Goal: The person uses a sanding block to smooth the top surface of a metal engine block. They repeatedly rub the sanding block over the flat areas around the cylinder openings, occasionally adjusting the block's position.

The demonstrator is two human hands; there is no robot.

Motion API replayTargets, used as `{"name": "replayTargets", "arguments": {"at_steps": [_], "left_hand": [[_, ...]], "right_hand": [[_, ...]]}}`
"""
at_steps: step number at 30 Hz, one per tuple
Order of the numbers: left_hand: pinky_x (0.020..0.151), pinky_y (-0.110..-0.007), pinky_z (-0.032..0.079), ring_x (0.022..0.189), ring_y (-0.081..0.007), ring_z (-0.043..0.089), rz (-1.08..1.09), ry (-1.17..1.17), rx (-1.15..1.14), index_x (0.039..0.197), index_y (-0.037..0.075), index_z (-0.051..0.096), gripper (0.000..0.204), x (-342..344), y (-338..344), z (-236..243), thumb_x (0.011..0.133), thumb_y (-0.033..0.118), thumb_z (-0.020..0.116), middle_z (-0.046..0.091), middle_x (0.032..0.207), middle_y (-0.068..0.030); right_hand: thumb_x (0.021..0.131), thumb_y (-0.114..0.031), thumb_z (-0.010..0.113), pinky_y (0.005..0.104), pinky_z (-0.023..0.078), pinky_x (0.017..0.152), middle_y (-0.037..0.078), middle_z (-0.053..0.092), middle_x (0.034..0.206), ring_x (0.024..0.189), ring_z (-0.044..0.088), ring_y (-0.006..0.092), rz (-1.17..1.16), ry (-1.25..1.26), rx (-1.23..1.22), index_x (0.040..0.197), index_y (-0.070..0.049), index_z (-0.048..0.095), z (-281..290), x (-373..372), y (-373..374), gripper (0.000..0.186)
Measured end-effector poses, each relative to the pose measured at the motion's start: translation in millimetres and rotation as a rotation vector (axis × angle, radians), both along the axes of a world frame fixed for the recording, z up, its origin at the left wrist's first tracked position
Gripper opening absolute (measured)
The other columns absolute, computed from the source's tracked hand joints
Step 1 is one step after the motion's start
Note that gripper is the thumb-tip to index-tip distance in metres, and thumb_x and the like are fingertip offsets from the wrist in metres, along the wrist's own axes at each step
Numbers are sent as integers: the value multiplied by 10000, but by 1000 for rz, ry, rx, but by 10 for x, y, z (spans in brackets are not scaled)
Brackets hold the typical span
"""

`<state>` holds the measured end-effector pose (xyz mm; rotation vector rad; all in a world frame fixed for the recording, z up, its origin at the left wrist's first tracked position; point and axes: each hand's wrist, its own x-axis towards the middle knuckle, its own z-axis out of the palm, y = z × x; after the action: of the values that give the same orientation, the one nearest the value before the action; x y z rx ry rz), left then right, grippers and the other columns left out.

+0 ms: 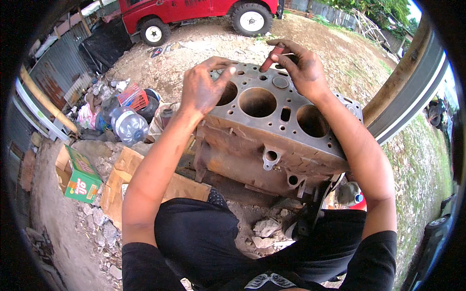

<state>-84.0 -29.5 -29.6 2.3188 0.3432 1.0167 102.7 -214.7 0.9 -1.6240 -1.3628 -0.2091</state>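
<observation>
An engine block (233, 131) with round cylinder bores stands before me, its flat grey top face pitted with smaller holes and its side rusty brown. My left hand (204, 87) lies on the far left part of the top face, thumb and fingers apart, with nothing visible in it. In my right hand (303, 70) a short reddish cylindrical stick (271, 58) is pinched between thumb and fingers. It tilts down, and its lower end is at the top face near a small hole, beyond the middle bore. Whether it enters a hole I cannot tell.
A green box (81, 177) and flattened cardboard (121, 179) lie at the left. Behind them are a large clear plastic bottle (128, 125) and a red crate (133, 97) among scrap. A wooden post (400, 77) rises at the right. A red vehicle (194, 12) stands at the back.
</observation>
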Motion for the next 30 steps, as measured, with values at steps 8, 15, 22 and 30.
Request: {"name": "replayTargets", "arguments": {"at_steps": [8, 15, 22, 30], "left_hand": [[1094, -448, 496, 1242, -360, 668, -26, 166, 241, 1144, 64, 783, 349, -229, 195, -161, 954, 354, 739, 742, 1269, -178], [1099, -458, 492, 1243, -378, 663, -11, 142, 294, 1125, 59, 788, 359, -245, 214, -167, 957, 372, 739, 727, 1292, -197], [1025, -428, 539, 1158, -350, 715, -44, 23, 211, 1225, 43, 763, 430, -235, 19, -73, 984, 395, 717, 756, 1232, -190], [918, -323, 591, 1048, -187, 747, -386, -23, -353, 1251, -10, 740, 337, 30, -232, 92, 970, 173, 767, 779, 1180, -140]], "right_hand": [[1023, -138, 656, 376, 582, 827, 77, 786, 921, 880, 746, 269, -21, -278, -79, 1305, -62, 698, 10, -166, 26, 294], [1019, -158, 681, 365, 585, 842, 69, 785, 906, 908, 749, 200, -62, -54, -90, 1269, -46, 699, -24, -118, 63, 275], [1047, -235, 686, 323, 608, 828, 96, 772, 1181, 1004, 715, 157, 179, 382, 81, 1387, 5, 631, -71, 8, 95, 420], [1017, -303, 729, 303, 586, 774, 104, 740, 1258, 990, 697, 145, 167, 304, -30, 1431, -13, 613, 56, -266, 57, 519]]}}
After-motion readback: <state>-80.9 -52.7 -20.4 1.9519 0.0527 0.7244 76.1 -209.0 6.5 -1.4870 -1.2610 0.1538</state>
